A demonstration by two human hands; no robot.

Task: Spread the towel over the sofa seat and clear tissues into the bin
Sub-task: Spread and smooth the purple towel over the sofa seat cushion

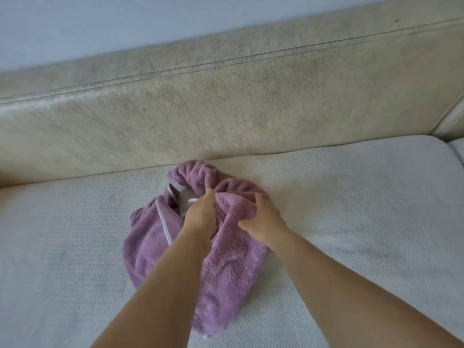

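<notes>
Two grips on the towel, bunched mid sofa seat: left hand & right hand both w/ fingers curled into folds. Risk: holding mid-cloth, not edges, so it prob. lifts as a lump; whitish bit in fold may drop out.

A bunched purple towel lies on the pale sofa seat. The left hand and right hand both grip its folds, close together.
</notes>
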